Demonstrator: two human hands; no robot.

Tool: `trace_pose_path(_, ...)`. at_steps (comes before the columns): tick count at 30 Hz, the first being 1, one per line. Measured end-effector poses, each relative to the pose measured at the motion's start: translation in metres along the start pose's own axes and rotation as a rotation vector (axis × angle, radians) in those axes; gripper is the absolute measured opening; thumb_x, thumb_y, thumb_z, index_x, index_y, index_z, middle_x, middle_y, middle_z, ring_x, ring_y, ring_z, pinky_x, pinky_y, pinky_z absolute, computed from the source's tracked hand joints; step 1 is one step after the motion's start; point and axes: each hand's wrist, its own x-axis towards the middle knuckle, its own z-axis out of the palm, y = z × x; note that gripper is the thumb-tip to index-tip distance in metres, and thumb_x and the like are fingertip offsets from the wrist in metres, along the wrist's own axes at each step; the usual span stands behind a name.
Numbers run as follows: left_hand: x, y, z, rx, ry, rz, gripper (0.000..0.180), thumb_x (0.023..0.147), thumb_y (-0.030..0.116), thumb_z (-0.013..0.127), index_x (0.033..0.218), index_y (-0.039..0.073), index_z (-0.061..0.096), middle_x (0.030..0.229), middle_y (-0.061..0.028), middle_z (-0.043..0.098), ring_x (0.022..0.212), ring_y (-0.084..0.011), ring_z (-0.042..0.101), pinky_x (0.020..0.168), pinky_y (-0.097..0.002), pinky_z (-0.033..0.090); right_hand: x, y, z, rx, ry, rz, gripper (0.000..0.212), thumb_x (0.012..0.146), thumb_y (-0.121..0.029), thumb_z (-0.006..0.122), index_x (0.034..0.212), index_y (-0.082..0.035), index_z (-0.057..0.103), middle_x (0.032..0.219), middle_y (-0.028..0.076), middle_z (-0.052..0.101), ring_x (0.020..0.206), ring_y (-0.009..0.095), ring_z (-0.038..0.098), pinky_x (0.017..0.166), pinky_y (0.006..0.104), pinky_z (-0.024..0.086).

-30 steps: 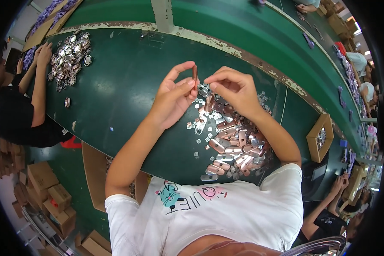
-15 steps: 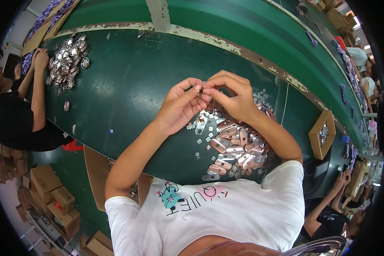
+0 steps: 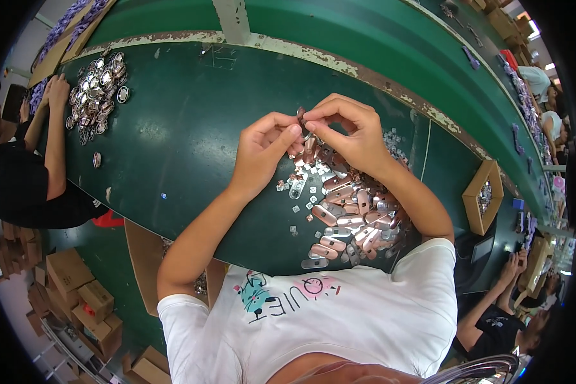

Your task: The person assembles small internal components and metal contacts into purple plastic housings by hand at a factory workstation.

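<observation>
My left hand [image 3: 262, 150] and my right hand [image 3: 353, 134] meet above the green table, thumbs and fingertips pinched together. Between the fingertips stands a small oval metal plate [image 3: 301, 115], seen nearly edge-on; the fingers cover its lower part. Under and in front of my right forearm lies a heap of rose-gold and silver oval metal plates [image 3: 350, 222], rounded at the ends, several with a small dark square in the middle. Small clear square pieces [image 3: 313, 190] are scattered left of the heap, and more square pieces [image 3: 395, 142] lie beyond my right wrist.
A pile of shiny round metal parts [image 3: 96, 89] sits at the far left, beside a co-worker's hands [image 3: 57, 89]. A cardboard box [image 3: 472, 203] of small parts stands at the right. A raised metal rail [image 3: 339, 64] borders the table's far side. Another open carton [image 3: 141, 256] is below the near edge.
Both hands have shifted slightly, and the oval plate has turned up into view between the fingertips. My left hand's fingers have curled in more.
</observation>
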Motion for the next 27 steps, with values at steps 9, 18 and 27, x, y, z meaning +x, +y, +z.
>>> trace_pose_path(9,-0.006,0.009,0.021,-0.009,0.165,0.054,0.012,0.093,0.006,0.055,0.097,-0.004,0.060,0.088,-0.0069,0.064,0.076,-0.0117,0.065,0.067,-0.0224,0.054,0.003,-0.001,0.000,-0.088,-0.033,-0.057,0.011,0.081,0.000,0.066,0.092,0.002,0.067,0.087,0.010,0.064,0.074,0.015,0.062,0.067,0.0253,0.050)
trace_pose_path(18,-0.003,0.010,0.012,0.126,0.115,-0.047,0.016,0.096,0.009,0.050,0.101,-0.005,0.057,0.094,-0.0083,0.064,0.082,-0.0127,0.065,0.073,-0.0246,0.056,0.003,-0.001,-0.006,-0.141,-0.161,-0.016,0.013,0.079,0.004,0.065,0.091,0.001,0.066,0.087,0.010,0.062,0.077,0.016,0.061,0.068,0.0267,0.050)
trace_pose_path(27,-0.002,0.003,0.014,0.072,0.073,0.054,0.013,0.092,0.005,0.057,0.098,-0.006,0.058,0.086,-0.0091,0.067,0.080,-0.0122,0.067,0.067,-0.0210,0.055,0.005,-0.004,-0.003,-0.240,-0.101,-0.125,0.012,0.078,0.000,0.067,0.089,0.000,0.066,0.083,0.008,0.059,0.074,0.019,0.060,0.064,0.0283,0.048)
